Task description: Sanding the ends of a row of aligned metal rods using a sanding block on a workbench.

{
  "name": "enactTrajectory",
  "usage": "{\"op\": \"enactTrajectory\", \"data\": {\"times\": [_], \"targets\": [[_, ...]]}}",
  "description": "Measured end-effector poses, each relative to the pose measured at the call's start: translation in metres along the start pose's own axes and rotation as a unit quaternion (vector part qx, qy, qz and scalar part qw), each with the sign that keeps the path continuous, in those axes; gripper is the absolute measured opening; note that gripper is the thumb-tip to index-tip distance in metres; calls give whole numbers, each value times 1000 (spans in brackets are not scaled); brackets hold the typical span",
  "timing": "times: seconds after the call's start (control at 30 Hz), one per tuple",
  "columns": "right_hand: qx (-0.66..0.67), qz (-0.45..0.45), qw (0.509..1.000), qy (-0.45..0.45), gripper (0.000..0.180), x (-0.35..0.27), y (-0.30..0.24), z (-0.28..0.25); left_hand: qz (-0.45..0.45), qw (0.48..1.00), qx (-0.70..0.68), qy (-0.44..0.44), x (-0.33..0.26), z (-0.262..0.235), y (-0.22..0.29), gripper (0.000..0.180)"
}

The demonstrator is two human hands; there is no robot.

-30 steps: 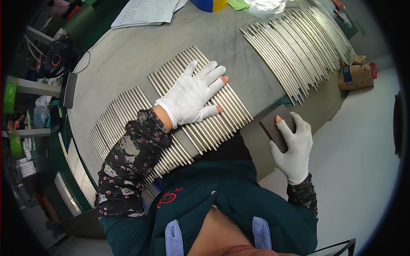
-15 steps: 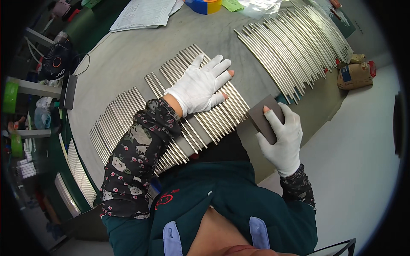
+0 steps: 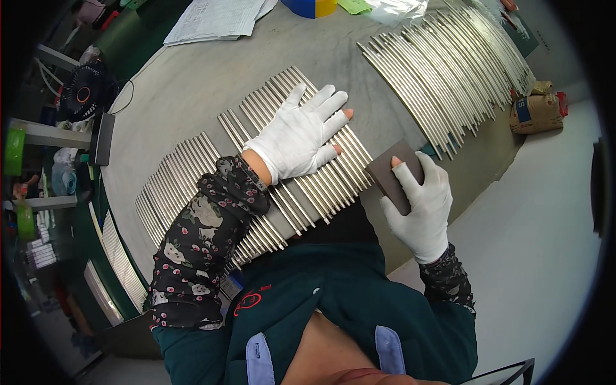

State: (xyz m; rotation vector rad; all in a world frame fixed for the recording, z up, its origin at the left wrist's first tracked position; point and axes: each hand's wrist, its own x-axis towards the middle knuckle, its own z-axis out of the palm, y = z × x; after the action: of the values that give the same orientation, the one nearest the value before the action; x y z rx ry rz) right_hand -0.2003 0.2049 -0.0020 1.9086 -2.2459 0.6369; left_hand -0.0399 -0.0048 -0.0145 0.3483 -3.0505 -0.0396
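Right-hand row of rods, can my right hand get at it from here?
Probably yes: the right hand appears close to the near ends of the right-hand row of rods, with nothing visible between. It holds a dark gray block, so grasping would likely need fingers freed.

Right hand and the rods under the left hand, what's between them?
In the head view, the dark flat block, held in the right hand, sits between that hand and the rods; whether it touches them, I can't tell.
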Motion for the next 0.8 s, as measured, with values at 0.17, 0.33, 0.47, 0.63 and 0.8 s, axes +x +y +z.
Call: {"op": "enactTrajectory", "data": {"times": [0.17, 0.33, 0.47, 0.63, 0.8], "targets": [[-51, -3, 999, 2, 55, 32, -15, 16, 4, 1000, 2, 4, 2, 1, 0, 58], [-4, 5, 1000, 20, 57, 14, -1, 7, -1, 1000, -9, 6, 1, 5, 1, 57], [24, 7, 1000, -5, 59, 4, -8, -6, 1, 1000, 0, 8, -9, 1, 0, 58], [12, 12, 1000, -19, 59, -2, -10, -6, 1, 1000, -10, -8, -9, 1, 1, 60], [-14, -10, 1000, -19, 59, 0, -10, 1, -4, 1000, -4, 2, -10, 1, 2, 60]]}}
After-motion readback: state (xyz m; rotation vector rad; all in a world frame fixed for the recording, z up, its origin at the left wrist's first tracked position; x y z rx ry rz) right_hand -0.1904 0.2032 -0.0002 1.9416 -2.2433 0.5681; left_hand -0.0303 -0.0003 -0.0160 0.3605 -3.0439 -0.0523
